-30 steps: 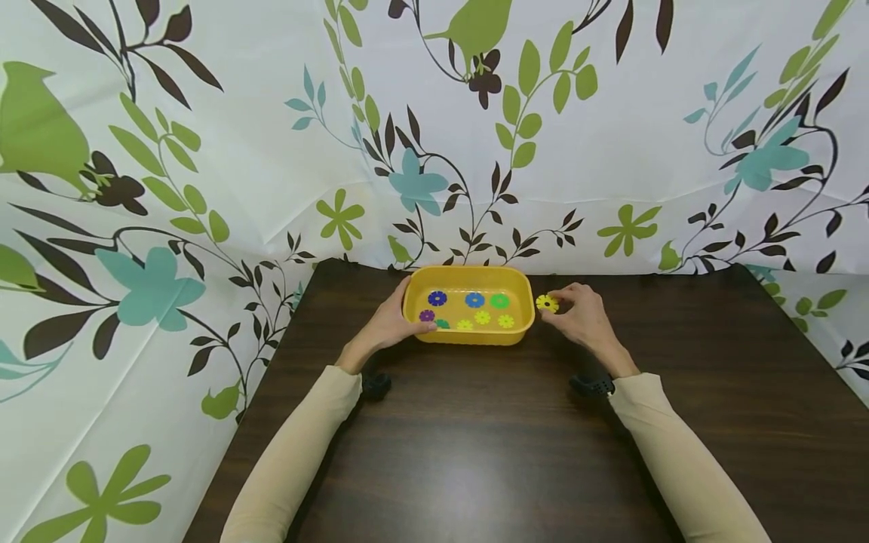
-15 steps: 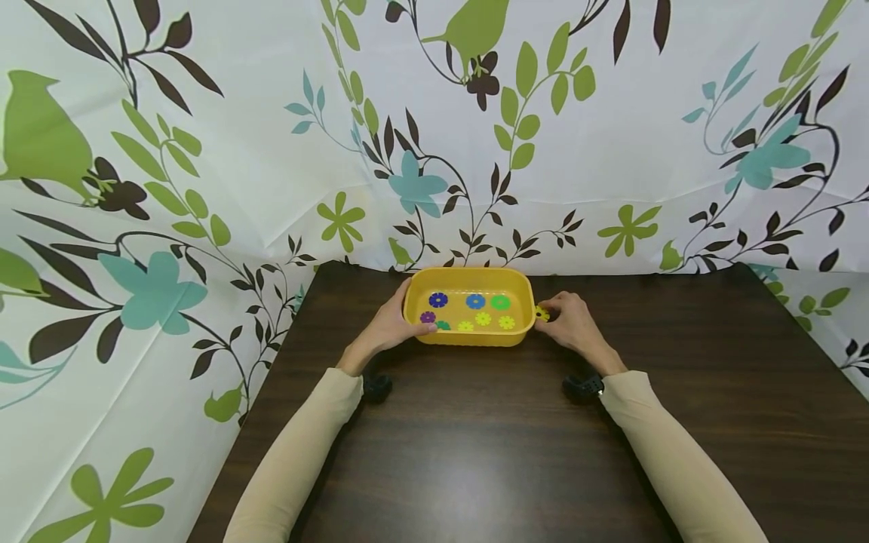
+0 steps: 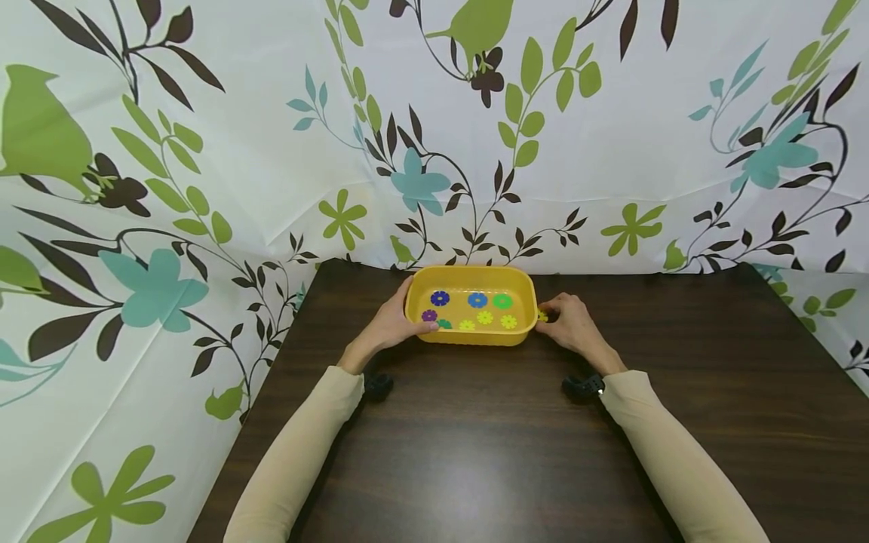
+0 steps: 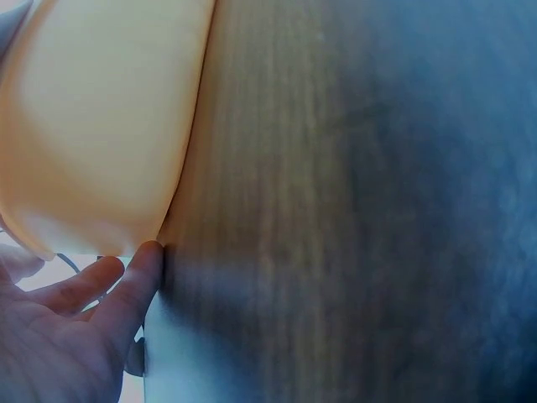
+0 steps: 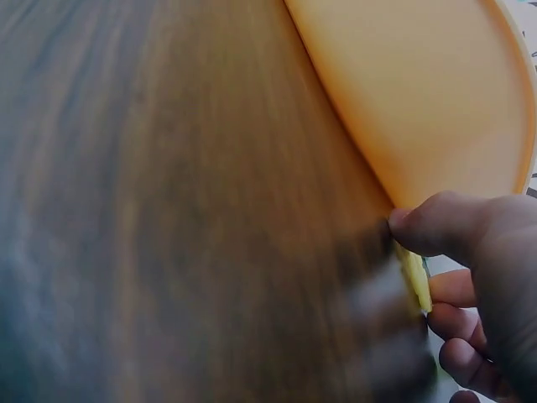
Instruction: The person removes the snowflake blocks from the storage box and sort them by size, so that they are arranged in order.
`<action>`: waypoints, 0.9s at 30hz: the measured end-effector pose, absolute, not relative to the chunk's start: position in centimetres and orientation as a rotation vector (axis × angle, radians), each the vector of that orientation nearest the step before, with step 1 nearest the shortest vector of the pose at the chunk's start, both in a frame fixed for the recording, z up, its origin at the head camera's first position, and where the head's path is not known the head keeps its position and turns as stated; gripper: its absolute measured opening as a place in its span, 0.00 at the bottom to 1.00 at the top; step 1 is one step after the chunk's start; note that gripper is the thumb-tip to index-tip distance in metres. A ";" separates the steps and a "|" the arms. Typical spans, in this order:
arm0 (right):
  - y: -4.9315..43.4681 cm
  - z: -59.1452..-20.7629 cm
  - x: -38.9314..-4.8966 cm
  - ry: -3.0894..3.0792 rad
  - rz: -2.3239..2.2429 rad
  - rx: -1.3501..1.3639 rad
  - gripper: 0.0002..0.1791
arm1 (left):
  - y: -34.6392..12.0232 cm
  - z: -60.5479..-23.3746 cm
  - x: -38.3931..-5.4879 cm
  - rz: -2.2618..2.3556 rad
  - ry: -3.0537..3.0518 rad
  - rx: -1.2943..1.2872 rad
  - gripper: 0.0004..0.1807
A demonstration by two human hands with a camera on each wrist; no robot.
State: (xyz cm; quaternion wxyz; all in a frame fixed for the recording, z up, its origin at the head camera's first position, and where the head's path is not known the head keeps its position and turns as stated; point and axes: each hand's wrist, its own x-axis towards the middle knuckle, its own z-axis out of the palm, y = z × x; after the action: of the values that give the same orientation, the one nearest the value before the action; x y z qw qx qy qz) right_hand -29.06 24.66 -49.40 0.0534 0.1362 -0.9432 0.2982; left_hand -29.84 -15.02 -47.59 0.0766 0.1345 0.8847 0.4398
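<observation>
A yellow plastic basin stands at the far part of the table. My left hand grips its left end, thumb over the front rim; in the left wrist view the fingertips touch the outer wall. My right hand pinches a yellow flower-shaped disc between thumb and fingers, close by the basin's right end and low at the table. Fingers partly hide this disc in the head view. Inside the basin lie a dark blue disc, a blue one, a green one, a purple one, a teal one and several yellow-green ones.
The dark wooden table reaches from the basin toward the person. Behind it and on the left hangs a white cloth printed with leaves, birds and flowers. Black bands circle both wrists below beige sleeves.
My right hand has moved slightly left and down with the yellow flower-shaped disc, bringing it beside the basin's right end. The left hand and the basin stay in place.
</observation>
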 end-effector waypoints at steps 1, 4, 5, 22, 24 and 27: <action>24.7 -49.4 -29.1 -2.871 0.907 0.414 0.23 | -15.0 -47.5 -29.8 1.317 2.651 0.406 0.69; 24.8 -49.3 -29.2 -2.871 0.899 0.435 0.23 | -15.0 -47.5 -29.8 1.321 2.649 0.412 0.69; 24.8 -49.4 -29.2 -2.867 0.896 0.441 0.23 | -15.0 -47.5 -29.8 1.324 2.647 0.414 0.69; 24.5 -46.3 -28.4 -2.761 0.918 0.369 0.24 | -15.2 -47.9 -29.9 1.338 2.638 0.421 0.69; 24.2 -45.7 -28.4 -2.737 0.922 0.379 0.23 | -15.2 -47.9 -29.9 1.341 2.636 0.424 0.69; 23.6 -44.8 -28.7 -2.726 0.909 0.400 0.22 | -15.2 -47.9 -29.9 1.342 2.639 0.429 0.68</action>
State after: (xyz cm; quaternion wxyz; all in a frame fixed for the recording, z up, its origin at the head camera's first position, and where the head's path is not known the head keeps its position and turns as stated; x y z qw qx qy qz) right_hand -28.71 23.60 -44.77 0.1196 0.1368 -0.9328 0.3111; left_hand -29.90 -15.17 -47.86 0.0750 0.1430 0.8797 0.4473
